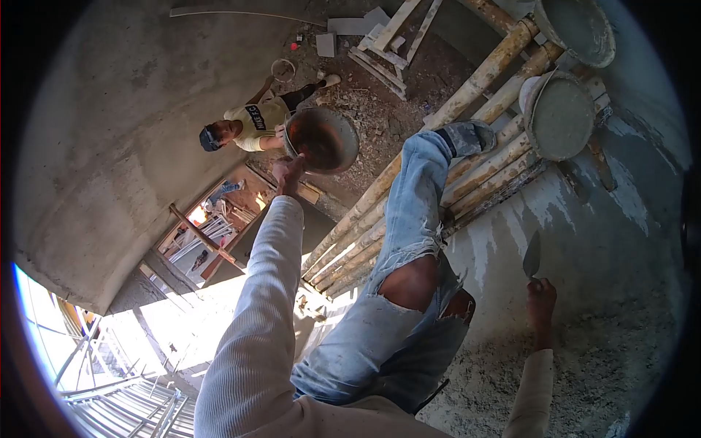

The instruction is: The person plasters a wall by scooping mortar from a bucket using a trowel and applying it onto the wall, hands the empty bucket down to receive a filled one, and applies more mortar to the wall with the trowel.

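Stretched out ahead, my left hand (288, 174) is closed on the rim of a round metal-looking basin (342, 130) with a dark, reddish-brown inside. Below, a co-worker (252, 125) reaches up with a hand on the same basin's edge. On the other side, my right hand (541, 296) grips the handle of a pointed trowel (532, 257), its blade close to the grey plastered wall (504, 292). Two more basins stand near my foot: one (534, 131) full of wet grey mortar, another (610, 45) with some grey mortar in it.
Under my shoe (467, 137) runs a scaffold of bamboo poles (504, 55), spattered with mortar. Far below lies a rubble-strewn floor (365, 102) with a wooden trestle (387, 51) and a bucket (283, 70). An opening with metal bars (131, 409) lies at lower left.
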Demonstrator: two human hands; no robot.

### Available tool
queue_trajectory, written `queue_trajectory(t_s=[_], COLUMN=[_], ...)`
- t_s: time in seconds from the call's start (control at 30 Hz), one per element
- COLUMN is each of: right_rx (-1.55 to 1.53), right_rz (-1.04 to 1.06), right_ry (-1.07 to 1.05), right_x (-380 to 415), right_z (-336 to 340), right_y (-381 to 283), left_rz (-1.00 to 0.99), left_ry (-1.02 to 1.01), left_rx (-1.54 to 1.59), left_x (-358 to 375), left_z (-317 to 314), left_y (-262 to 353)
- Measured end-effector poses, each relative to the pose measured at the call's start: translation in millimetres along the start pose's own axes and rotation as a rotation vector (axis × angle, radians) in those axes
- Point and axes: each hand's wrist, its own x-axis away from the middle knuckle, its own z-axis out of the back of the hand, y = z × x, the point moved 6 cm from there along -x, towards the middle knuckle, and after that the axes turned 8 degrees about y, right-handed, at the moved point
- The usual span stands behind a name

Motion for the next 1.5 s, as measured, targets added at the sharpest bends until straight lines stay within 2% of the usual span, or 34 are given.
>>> queue_trajectory(t_s=[0.07,0.13,0.17,0.23,0.27,0.3,0.4,0.47,0.53,0.57,0.63,0.67,0.7,0.73,0.77,0.8,0.83,0.87,0.9,0.93,0.97,1.0,1.03,1.1,1.2,1.27,1.3,1.37,1.4,1.43,1.47,1.5], right_rx=[0.007,-0.020,-0.038,-0.073,-0.035,0.002,0.060,0.077,0.048,0.025,-0.016,-0.049,-0.082,-0.066,-0.057,-0.049,-0.097,-0.146,-0.196,-0.265,-0.338,-0.355,-0.469,-0.643,-0.856,-0.963,-1.038,-1.148,-1.185,-0.994,-0.999,-1.002], right_rz=[0.011,-0.060,-0.121,-0.244,-0.194,-0.145,-0.012,-0.010,-0.048,-0.071,-0.120,-0.185,-0.249,-0.246,-0.242,-0.240,-0.245,-0.250,-0.256,-0.254,-0.318,-0.297,-0.306,-0.328,-0.367,-0.435,-0.513,-0.655,-0.718,-0.631,-0.656,-0.680], right_ry=[-0.015,-0.054,-0.063,-0.084,-0.074,-0.063,-0.012,0.014,0.052,0.074,0.105,0.097,0.092,0.098,0.104,0.116,0.128,0.138,0.148,0.166,0.115,0.103,0.087,0.095,0.225,0.321,0.298,0.285,0.287,0.423,0.405,0.381], right_x=[-7,-4,-2,-1,-5,-10,-7,9,22,31,47,52,57,59,58,60,63,64,63,67,71,77,84,97,124,142,154,178,192,203,221,238], right_z=[-10,-17,-20,-26,-30,-35,-53,-43,-40,-42,-43,-44,-45,-47,-52,-58,-66,-77,-90,-104,-116,-113,-122,-147,-189,-211,-213,-211,-213,-225,-246,-258], right_y=[14,10,8,7,15,38,76,79,65,65,67,63,59,50,39,32,24,15,5,-3,-16,-37,-44,-52,-38,-29,-26,-22,-20,-13,-4,0], left_rz=[-0.019,-0.051,0.048,0.212,0.292,0.252,0.186,0.181,-0.037,-0.540,-0.643,-0.235,0.186,0.189,0.066,-0.214,-0.495,-0.676,-0.732,-0.797,-0.873,-1.068,-1.112,-1.129,-0.964,-1.018,-1.028,-0.976,-1.117,-1.261,-1.406,-1.468], left_ry=[-0.026,-0.048,-0.077,0.006,0.052,-0.065,-0.086,-0.284,-0.326,-0.171,-0.066,-0.154,-0.233,-0.075,-0.272,-0.297,-0.316,-0.317,-0.546,-0.497,-0.561,-0.553,-0.489,-0.840,-1.256,-1.028,-0.947,-0.921,-0.900,-0.875,-0.842,-0.878], left_rx=[-0.008,0.100,0.257,0.311,0.343,0.225,0.583,0.430,0.347,0.030,0.026,0.312,0.572,0.412,0.163,0.050,-0.065,-0.070,-0.129,-0.053,0.033,0.159,0.147,0.391,0.566,0.560,0.550,0.517,0.393,0.272,0.151,0.185], left_x=[-23,-84,-125,-86,-62,-68,-73,-133,-129,-137,-145,-136,-114,-65,-90,-62,19,111,155,202,233,255,304,357,377,397,412,475,501,525,549,554], left_z=[-4,-34,-60,-32,-15,-12,-20,-35,-19,-7,-23,-33,-38,-39,-79,-97,-115,-106,-131,-150,-179,-213,-215,-260,-309,-296,-287,-251,-245,-242,-239,-241], left_y=[-2,-60,-99,-52,-23,-21,-21,-59,-41,-41,-20,-4,7,52,56,108,179,257,308,354,395,435,484,556,592,599,601,589,575,562,554,548])
